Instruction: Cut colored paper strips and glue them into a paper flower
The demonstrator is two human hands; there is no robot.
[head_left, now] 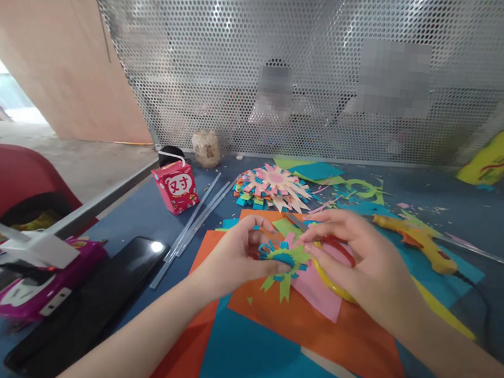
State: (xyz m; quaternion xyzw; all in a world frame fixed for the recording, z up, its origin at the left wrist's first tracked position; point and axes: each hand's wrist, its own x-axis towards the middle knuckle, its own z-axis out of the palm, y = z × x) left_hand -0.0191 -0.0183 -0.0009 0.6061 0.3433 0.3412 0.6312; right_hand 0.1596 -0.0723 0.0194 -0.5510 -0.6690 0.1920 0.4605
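Note:
A layered paper flower [288,261], green and blue with fringed, notched petals, is pinched between the thumb and fingers of my left hand [244,258]. From the other side, my right hand [353,255] has its thumb and fingertips closed at the flower's upper right petals. Scissors [331,286] with red and yellow handles are partly covered by my right hand, blades pointing up and left; they appear to lie on the paper. Beneath both hands is an orange sheet [308,335], with a pink piece [320,291] on it.
Finished-looking fringed flowers [275,185] are stacked behind my hands. A yellow glue gun [423,242] rests at right on blue paper. Clear glue sticks [196,222], a red drink carton [176,186], a black phone [88,310] and a purple power strip [48,281] lie left. Perforated metal [232,47] stands behind.

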